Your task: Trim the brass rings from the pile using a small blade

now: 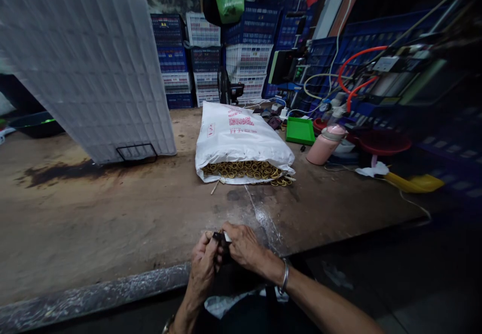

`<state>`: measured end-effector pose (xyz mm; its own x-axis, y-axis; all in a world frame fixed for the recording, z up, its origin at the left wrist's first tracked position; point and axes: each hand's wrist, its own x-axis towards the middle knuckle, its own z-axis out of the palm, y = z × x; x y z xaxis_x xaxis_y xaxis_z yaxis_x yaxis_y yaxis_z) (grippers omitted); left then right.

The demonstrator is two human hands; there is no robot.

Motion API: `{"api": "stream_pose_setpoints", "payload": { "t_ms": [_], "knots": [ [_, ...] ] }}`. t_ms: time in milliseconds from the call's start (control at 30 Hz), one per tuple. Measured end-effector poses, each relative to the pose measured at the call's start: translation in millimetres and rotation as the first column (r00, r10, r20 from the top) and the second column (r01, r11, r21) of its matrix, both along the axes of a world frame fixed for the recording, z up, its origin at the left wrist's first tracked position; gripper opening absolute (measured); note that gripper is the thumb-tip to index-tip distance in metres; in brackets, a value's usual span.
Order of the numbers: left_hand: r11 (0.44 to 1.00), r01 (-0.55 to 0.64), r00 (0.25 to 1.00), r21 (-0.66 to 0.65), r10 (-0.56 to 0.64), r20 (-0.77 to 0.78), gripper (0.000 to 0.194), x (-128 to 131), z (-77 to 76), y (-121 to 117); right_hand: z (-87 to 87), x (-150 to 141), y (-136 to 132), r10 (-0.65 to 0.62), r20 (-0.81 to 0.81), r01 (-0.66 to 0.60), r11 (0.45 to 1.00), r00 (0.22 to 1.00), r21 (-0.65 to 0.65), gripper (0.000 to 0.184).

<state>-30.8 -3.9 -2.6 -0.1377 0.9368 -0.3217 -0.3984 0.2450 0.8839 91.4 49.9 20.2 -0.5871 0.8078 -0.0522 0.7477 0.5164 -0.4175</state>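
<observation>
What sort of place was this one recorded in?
Probably a small workshop: a worn worktable bears an open white sack of gold-coloured rings, and stacked plastic crates stand behind it.

We have a small, dark, nearly black piece (217,236) pinched in the fingertips of our left grip (203,257), its upper part showing and the rest covered by fingers or lost in shadow. Against its right side sits a small white piece (227,237), pale and smooth-looking, held at the fingertips of our right grip (245,246). We cannot tell whether the two are joined or merely touching. Both are held close in front of us, between our two grips, and appear against the near edge of the counter (150,243). They are too small and dim for us to make out finer shape.
</observation>
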Motion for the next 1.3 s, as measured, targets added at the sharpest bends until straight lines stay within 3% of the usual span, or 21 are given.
{"api": "stream_pose_setpoints", "payload": {
  "t_ms": [267,400,467,533,600,667,733,800,900,1033,1133,1300],
  "knots": [
    [1.0,0.01,0.999,-0.005,-0.01,-0.047,0.036,0.6,9.5,-2.6,-2.3,0.6,6.6,0.035,0.011,-0.034,0.993,0.999,-0.109,0.027],
    [0.998,0.051,0.999,0.033,-0.05,-0.005,0.033,3.5,20.2,-7.5,-9.1,9.7,20.3,-0.104,0.099,0.108,0.993,0.99,-0.04,0.028],
    [0.995,0.058,0.996,0.076,-0.063,0.066,0.03,4.4,24.8,-7.3,-7.4,11.2,24.3,-0.137,0.012,0.138,0.989,0.99,-0.057,0.024],
    [0.995,0.044,0.987,0.087,-0.057,0.152,0.026,4.7,27.4,-5.0,-2.2,8.1,23.4,-0.178,-0.185,0.148,0.976,0.967,-0.162,0.014],
    [0.996,0.036,0.975,0.085,-0.054,0.214,0.024,4.4,28.0,-2.0,4.0,2.0,18.1,-0.259,-0.365,0.119,0.924,0.894,-0.364,0.022],
    [0.994,0.033,0.97,0.101,-0.057,0.237,0.022,3.7,27.6,0.2,8.3,-4.2,11.2,-0.333,-0.45,0.025,0.825,0.828,-0.564,0.033],
    [0.992,0.031,0.969,0.118,-0.059,0.239,0.022,3.0,27.6,1.1,9.2,-8.3,5.8,-0.379,-0.483,-0.055,0.739,0.789,-0.671,0.036],
    [0.992,0.035,0.972,0.12,-0.062,0.227,0.023,2.4,28.6,1.1,7.3,-10.2,3.5,-0.412,-0.506,-0.079,0.712,0.758,-0.698,0.035],
    [0.996,0.026,0.977,0.084,-0.043,0.209,0.024,1.9,29.8,0.4,2.3,-10.7,5.0,-0.429,-0.552,-0.077,0.737,0.715,-0.672,0.029],
    [0.997,-0.064,0.97,-0.044,0.072,0.232,0.029,1.2,24.8,0.0,0.1,-9.1,9.3,-0.384,-0.588,0.022,0.849,0.712,-0.528,0.018],
    [0.99,-0.133,0.96,-0.048,0.141,0.24,0.03,0.4,19.1,0.6,2.4,-7.1,10.6,-0.283,-0.603,0.031,0.919,0.746,-0.393,0.017],
    [0.991,-0.135,0.966,-0.007,0.133,0.221,0.027,-1.4,16.9,1.7,6.8,-6.2,12.3,-0.208,-0.58,0.008,0.944,0.788,-0.329,0.014]
  ]
}}
